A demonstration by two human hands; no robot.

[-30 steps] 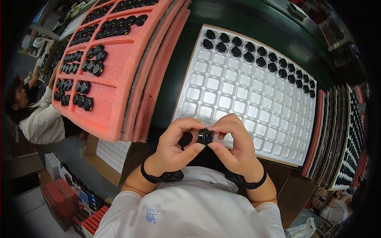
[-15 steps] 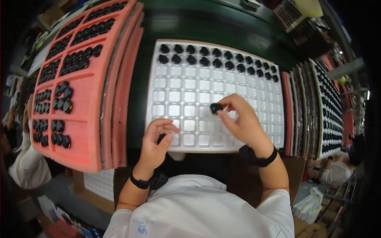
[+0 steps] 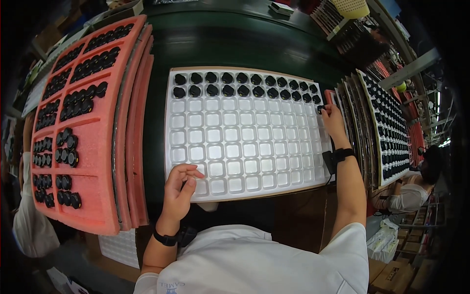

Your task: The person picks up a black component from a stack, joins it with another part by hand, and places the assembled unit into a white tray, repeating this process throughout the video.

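Note:
My right hand (image 3: 333,119) pinches a small round black part (image 3: 320,109) at the right end of the third row of a white tray (image 3: 179,139) with square pockets. Black parts (image 3: 226,78) of the same look fill the two far rows. My left hand (image 3: 179,188) hovers over the tray's near left corner, fingers curled and thumb bent in. Only a dark glimpse shows between its thumb and fingers; the black part seen there just before is mostly hidden.
A tilted stack of pink foam trays (image 3: 98,142), the top one holding black parts in compartments, stands on the left. To the right, stacked trays (image 3: 360,132) lean beside a white tray full of black parts (image 3: 389,122). Green work surface (image 3: 210,36) lies beyond.
My right hand has carried its black part rightward and away from me, from mid-tray to the third row's right end. My left hand stays near the corner. The whole view has shifted.

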